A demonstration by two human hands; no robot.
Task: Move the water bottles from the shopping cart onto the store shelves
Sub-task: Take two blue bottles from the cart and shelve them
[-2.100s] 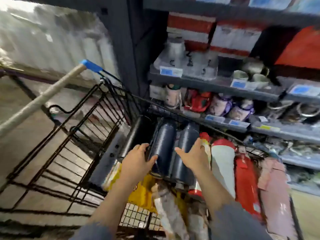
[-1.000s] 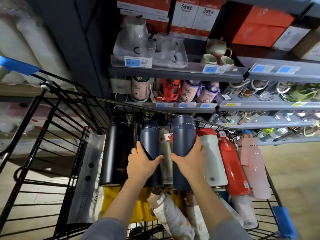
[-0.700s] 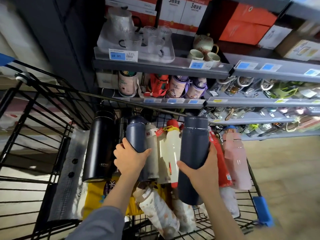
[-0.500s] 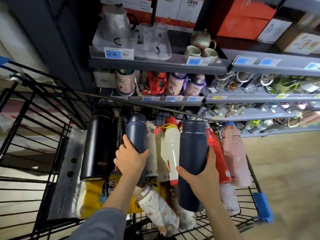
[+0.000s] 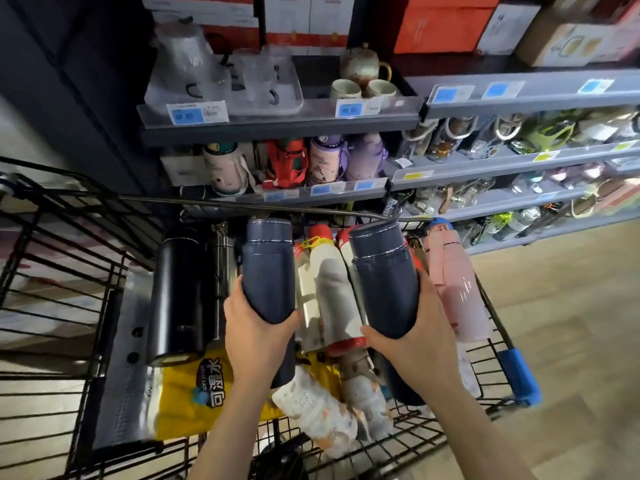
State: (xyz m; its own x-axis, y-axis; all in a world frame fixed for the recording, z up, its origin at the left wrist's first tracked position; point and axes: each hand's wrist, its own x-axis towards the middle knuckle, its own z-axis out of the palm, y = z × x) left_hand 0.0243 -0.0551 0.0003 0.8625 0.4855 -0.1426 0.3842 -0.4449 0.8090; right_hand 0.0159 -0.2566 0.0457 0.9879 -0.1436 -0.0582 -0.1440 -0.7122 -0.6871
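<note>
Each hand holds a dark blue water bottle above the black wire shopping cart (image 5: 62,306). My left hand (image 5: 256,334) grips the base of the left blue bottle (image 5: 268,268). My right hand (image 5: 415,341) grips the base of the right blue bottle (image 5: 384,278), which is lifted and tilted. Still in the cart lie a black bottle (image 5: 178,292), a white bottle with a red cap (image 5: 332,289), a pink bottle (image 5: 453,285) and patterned bottles (image 5: 322,410). The store shelves (image 5: 277,128) stand just beyond the cart.
A yellow package (image 5: 187,393) lies on the cart floor. The upper shelf carries a glass jug set (image 5: 221,74) and a teapot with cups (image 5: 360,74). The shelf below holds children's bottles (image 5: 325,161). Wooden floor (image 5: 571,323) opens to the right.
Both hands have raised their blue bottles out of the pile. The left bottle now comes up off the others; the right one has risen higher and tilted.
</note>
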